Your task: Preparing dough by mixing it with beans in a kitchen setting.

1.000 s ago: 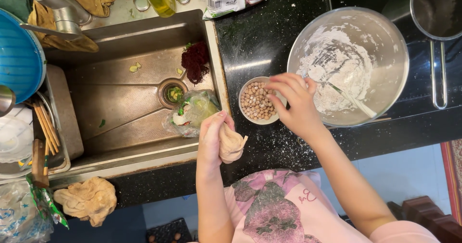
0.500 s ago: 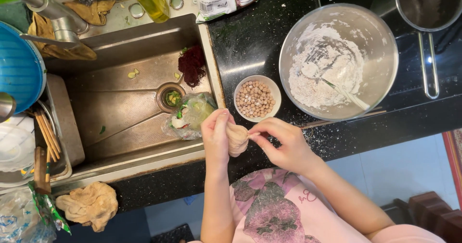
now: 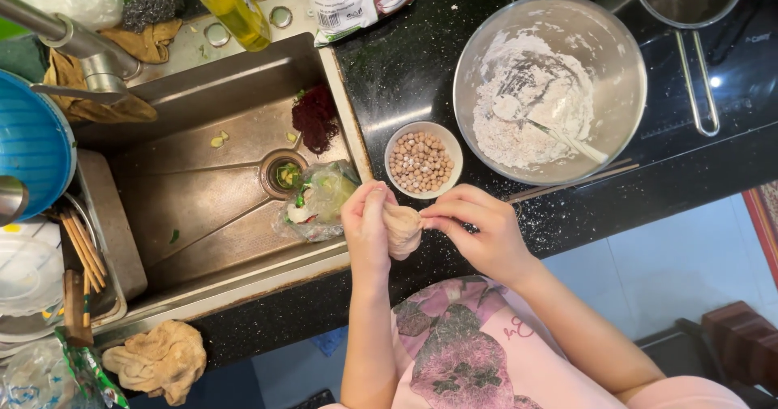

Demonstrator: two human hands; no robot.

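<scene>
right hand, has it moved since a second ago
Yes. The right hand was over the small bowl of beans; it has come back toward the body and now pinches the dough held by the left hand.

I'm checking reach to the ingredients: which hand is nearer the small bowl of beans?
Right, narrowly. The right hand sits just below the bowl of beans; the left hand is below it toward the sink.

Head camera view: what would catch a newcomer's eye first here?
Two hands, left hand and right hand, pinch a lump of dough at the black counter's front edge. Just behind sit a small bowl of round nuts and a big floury metal bowl; the sink lies left.
</scene>
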